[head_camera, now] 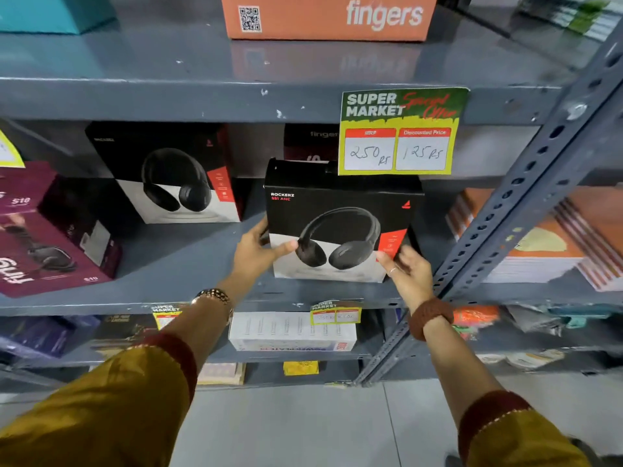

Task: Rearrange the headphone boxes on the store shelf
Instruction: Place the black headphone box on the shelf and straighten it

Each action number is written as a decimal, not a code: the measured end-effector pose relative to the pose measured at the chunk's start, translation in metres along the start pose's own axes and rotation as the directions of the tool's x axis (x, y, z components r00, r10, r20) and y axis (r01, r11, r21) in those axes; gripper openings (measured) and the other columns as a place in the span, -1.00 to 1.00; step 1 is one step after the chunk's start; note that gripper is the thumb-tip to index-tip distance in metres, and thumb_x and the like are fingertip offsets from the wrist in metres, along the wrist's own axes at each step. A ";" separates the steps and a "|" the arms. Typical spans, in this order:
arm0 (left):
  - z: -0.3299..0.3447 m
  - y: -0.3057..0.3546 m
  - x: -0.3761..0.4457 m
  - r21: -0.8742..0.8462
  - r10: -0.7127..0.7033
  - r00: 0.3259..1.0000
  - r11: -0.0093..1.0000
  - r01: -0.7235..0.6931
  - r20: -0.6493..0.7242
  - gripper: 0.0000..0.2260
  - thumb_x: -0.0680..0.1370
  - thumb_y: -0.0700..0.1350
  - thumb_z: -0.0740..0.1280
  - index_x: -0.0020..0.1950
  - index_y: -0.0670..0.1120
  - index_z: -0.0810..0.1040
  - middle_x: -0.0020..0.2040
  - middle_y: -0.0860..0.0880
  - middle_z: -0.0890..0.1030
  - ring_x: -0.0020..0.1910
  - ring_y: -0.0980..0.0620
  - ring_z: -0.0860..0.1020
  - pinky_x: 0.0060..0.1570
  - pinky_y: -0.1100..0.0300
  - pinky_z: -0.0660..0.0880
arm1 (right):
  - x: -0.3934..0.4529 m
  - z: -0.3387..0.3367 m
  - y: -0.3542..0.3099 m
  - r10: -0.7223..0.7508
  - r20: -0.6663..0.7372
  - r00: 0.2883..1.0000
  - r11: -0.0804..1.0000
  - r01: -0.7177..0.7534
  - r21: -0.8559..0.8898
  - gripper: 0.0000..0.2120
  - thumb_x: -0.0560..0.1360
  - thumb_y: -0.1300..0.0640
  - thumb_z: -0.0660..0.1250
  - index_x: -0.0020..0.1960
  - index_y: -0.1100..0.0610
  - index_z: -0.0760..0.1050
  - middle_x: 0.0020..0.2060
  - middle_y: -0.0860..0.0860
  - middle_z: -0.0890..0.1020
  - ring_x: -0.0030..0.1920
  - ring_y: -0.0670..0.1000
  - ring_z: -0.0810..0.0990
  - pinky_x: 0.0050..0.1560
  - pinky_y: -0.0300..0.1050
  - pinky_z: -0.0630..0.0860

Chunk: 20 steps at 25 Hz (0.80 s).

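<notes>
On the grey shelf (188, 257) I see a second headphone box (168, 173) at the back left, a maroon box (50, 237) further left, and a price tag (399, 131) hanging above. My left hand (259, 251) grips the Rockerz box (340, 224) at its left edge; my right hand (406, 269), fingers loosely spread, touches its lower right corner.

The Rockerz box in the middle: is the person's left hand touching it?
Touching. The head view shows the left hand gripping the Rockerz box's left edge, thumb across its front.
</notes>
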<state>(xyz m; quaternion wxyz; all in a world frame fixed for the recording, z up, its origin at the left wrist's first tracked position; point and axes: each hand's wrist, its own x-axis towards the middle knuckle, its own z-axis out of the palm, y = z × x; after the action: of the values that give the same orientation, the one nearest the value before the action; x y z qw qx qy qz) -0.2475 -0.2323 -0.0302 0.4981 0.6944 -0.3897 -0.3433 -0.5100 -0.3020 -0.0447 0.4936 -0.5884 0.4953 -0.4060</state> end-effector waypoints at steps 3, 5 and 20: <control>-0.016 0.001 -0.035 0.037 -0.047 0.999 0.998 0.048 -0.028 -0.33 0.11 0.31 0.53 0.18 0.15 0.60 0.07 0.08 0.71 0.11 0.06 0.64 0.23 -0.08 0.52 | -0.039 -0.009 -0.003 0.005 -0.025 1.000 0.999 -0.006 -0.034 -0.83 0.41 -0.04 0.42 0.00 -0.08 0.62 -0.13 -0.06 0.72 -0.05 -0.07 0.69 0.07 0.04 0.60; -0.027 0.004 -0.062 0.004 -0.076 0.997 0.997 0.076 -0.028 -0.50 0.17 0.30 0.53 0.06 0.22 0.64 0.02 0.11 0.72 0.09 0.08 0.65 0.22 -0.08 0.54 | -0.069 -0.011 -0.007 0.011 -0.085 0.996 0.992 -0.022 -0.127 -0.78 0.30 -0.31 0.38 -0.10 -0.28 0.61 -0.23 -0.02 0.73 -0.10 0.05 0.70 -0.04 0.17 0.63; -0.141 -0.011 -0.151 -0.049 -0.054 0.998 0.997 0.055 0.012 -0.67 0.26 0.19 0.52 -0.01 0.17 0.66 -0.08 0.15 0.74 0.00 0.09 0.67 0.04 -0.05 0.61 | -0.162 0.062 -0.048 -0.009 -0.026 1.000 0.973 0.003 -0.231 -0.56 0.18 -0.51 0.30 -0.08 -0.29 0.60 -0.21 -0.17 0.74 -0.09 -0.05 0.69 -0.02 0.17 0.62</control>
<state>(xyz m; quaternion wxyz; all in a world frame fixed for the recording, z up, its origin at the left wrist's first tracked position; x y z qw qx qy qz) -0.1923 -0.0372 0.0109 0.5032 0.6905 -0.3648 -0.3700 -0.4707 -0.1303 -0.0071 0.4141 -0.6376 0.5439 -0.3551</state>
